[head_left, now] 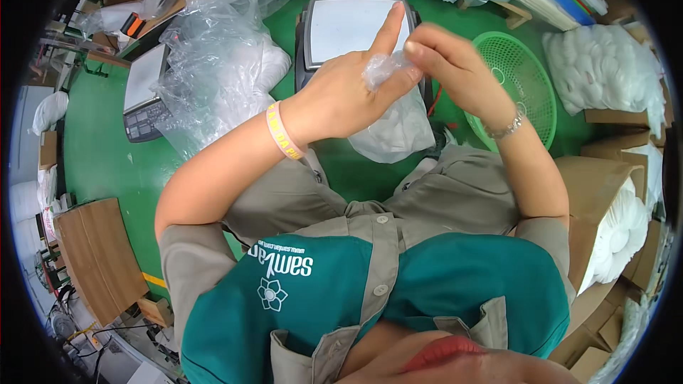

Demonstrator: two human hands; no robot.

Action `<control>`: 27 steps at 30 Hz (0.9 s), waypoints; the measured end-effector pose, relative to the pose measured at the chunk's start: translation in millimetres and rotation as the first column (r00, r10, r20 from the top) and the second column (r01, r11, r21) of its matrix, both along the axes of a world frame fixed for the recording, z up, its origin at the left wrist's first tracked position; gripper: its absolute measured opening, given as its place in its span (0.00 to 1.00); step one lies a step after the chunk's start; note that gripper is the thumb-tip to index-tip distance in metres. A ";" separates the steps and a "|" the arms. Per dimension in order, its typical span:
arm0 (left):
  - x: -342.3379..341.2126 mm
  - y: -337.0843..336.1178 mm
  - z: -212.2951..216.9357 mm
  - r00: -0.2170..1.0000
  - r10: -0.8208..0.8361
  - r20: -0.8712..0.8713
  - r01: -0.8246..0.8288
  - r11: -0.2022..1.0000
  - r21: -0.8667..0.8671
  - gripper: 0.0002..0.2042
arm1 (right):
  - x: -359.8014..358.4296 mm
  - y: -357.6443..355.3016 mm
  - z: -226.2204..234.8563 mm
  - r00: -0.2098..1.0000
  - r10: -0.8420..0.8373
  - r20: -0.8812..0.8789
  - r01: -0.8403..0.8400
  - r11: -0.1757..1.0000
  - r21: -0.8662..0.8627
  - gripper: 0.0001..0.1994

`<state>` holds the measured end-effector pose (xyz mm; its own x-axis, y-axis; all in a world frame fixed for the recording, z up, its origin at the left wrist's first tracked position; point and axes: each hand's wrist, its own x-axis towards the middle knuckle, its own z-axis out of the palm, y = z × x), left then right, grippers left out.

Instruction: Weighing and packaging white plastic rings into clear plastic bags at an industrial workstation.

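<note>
Above my lap hangs a clear plastic bag (393, 128) with whitish contents. My left hand (348, 92) grips its gathered neck, the thumb across it and the index finger stretched out toward the scale. A crumpled tuft of plastic (383, 70) sticks up out of that grip. Close against the tuft, my right hand (455, 67) has its fingers curled in and slightly blurred; what they pinch, if anything, is hidden. Just beyond both hands stands a weighing scale (341, 28) with a pale flat top.
A green mesh basket (544, 92) stands right of the scale. Large clear bags (242, 64) of white material lie to the left, beside a second scale (144, 92). An open carton (580, 192) with white goods is near my right elbow, below a stuffed bag (605, 64).
</note>
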<state>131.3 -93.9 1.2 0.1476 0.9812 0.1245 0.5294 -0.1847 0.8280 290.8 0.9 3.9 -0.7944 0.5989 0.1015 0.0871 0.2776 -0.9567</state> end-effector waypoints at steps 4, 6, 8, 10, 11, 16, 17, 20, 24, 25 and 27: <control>-2.1 6.3 0.1 0.991 0.010 0.135 -0.009 1.000 -0.007 0.28 | -4.3 0.4 5.8 0.989 0.017 -0.149 -0.108 0.769 -0.629 0.07; -12.5 14.5 2.2 0.980 0.115 0.165 -0.109 0.993 -0.045 0.31 | -4.0 -6.4 18.3 0.964 -0.139 -0.229 -0.086 0.647 -0.758 0.07; -14.5 17.9 7.2 0.965 0.125 0.230 -0.093 0.985 -0.146 0.28 | -4.7 -25.1 25.2 0.964 -0.091 -0.249 -0.118 0.695 -0.709 0.07; -15.7 18.0 6.7 0.844 0.101 0.527 0.074 0.951 -0.301 0.22 | -7.0 -34.9 13.0 0.991 0.124 -0.041 -0.114 0.974 0.196 0.05; -17.2 17.3 11.8 0.783 0.121 0.609 0.102 0.943 -0.318 0.14 | -7.4 -34.8 7.9 0.999 0.043 0.028 -0.049 0.665 0.745 0.03; -34.2 10.2 13.9 0.734 0.041 0.678 0.232 0.923 -0.307 0.16 | -12.1 -9.6 2.8 0.968 0.056 -0.243 0.070 0.875 0.479 0.29; -32.0 9.7 11.9 0.735 0.040 0.677 0.233 0.922 -0.308 0.16 | -11.9 -7.4 -4.7 0.978 0.126 -0.166 -0.064 0.939 0.338 0.35; -26.9 7.4 12.0 0.995 -0.097 0.037 0.089 0.982 0.167 0.17 | -18.6 -4.1 -16.1 0.998 0.057 0.000 -0.053 0.917 0.396 0.17; -28.8 7.8 11.0 0.971 0.135 -0.196 -0.030 0.888 0.459 0.11 | -18.8 -20.8 -10.2 0.995 0.009 0.100 -0.040 0.950 0.310 0.08; -29.9 8.2 12.0 0.952 0.217 -0.218 -0.075 0.851 0.520 0.11 | -17.7 -25.2 -11.1 0.996 0.044 0.073 -0.067 0.934 0.352 0.08; -30.6 10.8 15.4 0.911 0.332 -0.247 -0.112 0.773 0.624 0.13 | -21.1 -33.4 -17.2 0.982 0.178 -0.060 -0.180 0.983 -0.031 0.13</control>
